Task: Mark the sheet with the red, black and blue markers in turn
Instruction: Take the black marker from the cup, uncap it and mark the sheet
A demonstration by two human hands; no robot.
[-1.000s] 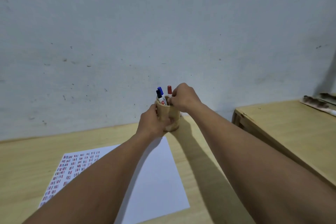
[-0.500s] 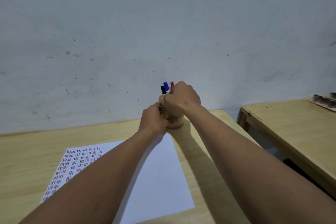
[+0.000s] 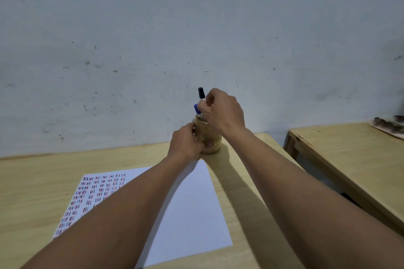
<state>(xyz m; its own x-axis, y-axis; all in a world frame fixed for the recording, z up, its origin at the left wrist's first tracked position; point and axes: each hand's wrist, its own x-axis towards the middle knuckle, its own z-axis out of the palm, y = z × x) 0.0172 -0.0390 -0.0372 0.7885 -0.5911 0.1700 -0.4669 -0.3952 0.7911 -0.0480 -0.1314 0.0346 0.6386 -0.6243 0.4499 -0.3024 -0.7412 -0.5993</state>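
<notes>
A light wooden cup [image 3: 211, 137] stands at the far edge of the table, just beyond the sheet's top right corner. My left hand [image 3: 185, 143] grips the cup's left side. My right hand [image 3: 223, 111] is above the cup, shut on the black-capped marker [image 3: 201, 94], which is lifted partly out. The blue-capped marker [image 3: 197, 109] still stands in the cup. The red marker is hidden behind my right hand. The white sheet [image 3: 192, 209] lies under my arms, with rows of short red, black and blue strokes on its left part.
The pale wooden table [image 3: 32, 192] ends at a grey wall [image 3: 196, 28]. A second wooden table [image 3: 349, 155] stands to the right across a gap, with a dark object [image 3: 387, 125] at its far edge.
My right hand has risen and drawn the black marker up out of the cup, above the blue one. My left hand stays on the cup.
</notes>
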